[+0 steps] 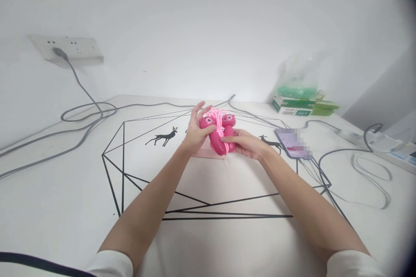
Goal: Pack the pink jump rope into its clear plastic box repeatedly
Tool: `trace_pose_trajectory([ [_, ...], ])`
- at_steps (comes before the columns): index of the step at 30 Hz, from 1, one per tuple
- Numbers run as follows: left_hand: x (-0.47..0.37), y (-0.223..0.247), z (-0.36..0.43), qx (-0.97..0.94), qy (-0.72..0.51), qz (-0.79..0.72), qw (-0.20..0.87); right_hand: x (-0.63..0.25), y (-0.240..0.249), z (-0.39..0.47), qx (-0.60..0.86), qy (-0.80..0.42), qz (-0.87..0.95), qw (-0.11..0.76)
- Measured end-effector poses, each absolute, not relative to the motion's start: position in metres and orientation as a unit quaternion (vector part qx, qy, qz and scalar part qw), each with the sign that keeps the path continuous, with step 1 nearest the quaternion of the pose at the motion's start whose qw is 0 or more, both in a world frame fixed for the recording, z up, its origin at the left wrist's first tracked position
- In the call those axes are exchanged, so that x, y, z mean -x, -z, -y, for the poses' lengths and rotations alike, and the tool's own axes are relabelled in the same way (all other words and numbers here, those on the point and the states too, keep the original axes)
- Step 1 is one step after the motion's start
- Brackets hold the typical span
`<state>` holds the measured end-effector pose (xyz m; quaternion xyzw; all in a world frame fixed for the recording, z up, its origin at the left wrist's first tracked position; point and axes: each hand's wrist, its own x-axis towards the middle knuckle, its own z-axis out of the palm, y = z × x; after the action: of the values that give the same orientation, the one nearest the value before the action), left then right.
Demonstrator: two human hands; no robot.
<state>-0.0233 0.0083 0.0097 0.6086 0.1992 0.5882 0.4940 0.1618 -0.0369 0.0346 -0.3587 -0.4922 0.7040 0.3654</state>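
The left hand [195,135] grips a dark-pink plastic handle with a round-eyed animal face [214,143], its thumb across the front and fingertips raised. The right hand [247,143] closes on a matching dark-pink handle [229,133], thumb over the light-pink looped cord [217,117]. The bundle sits between the hands, above the white, black-lined bench [208,242]. The cord is already gathered compactly against the handles; whether it is secured, or some winding remains, I cannot tell.
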Motion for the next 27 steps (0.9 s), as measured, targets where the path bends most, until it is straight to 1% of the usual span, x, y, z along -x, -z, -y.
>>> trace_pose_trajectory([
  [9, 0.023, -0.01, -0.009, -0.606, -0.581, -0.168, 0.517, -0.162, -0.028, 0.038, 0.31, -0.757, 0.465, 0.34],
  [14, 0.023, -0.009, -0.009, -0.583, -0.586, -0.169, 0.536, -0.156, -0.03, 0.039, 0.323, -0.757, 0.438, 0.361],
  [19, 0.02, -0.012, -0.007, -0.55, -0.588, -0.197, 0.559, -0.153, -0.029, 0.039, 0.341, -0.744, 0.426, 0.386],
  [23, 0.018, -0.017, -0.004, -0.515, -0.548, -0.255, 0.608, -0.153, -0.03, 0.038, 0.368, -0.713, 0.439, 0.404],
  [27, 0.021, -0.027, -0.002, -0.502, -0.518, -0.243, 0.648, -0.154, -0.029, 0.037, 0.4, -0.674, 0.463, 0.415],
])
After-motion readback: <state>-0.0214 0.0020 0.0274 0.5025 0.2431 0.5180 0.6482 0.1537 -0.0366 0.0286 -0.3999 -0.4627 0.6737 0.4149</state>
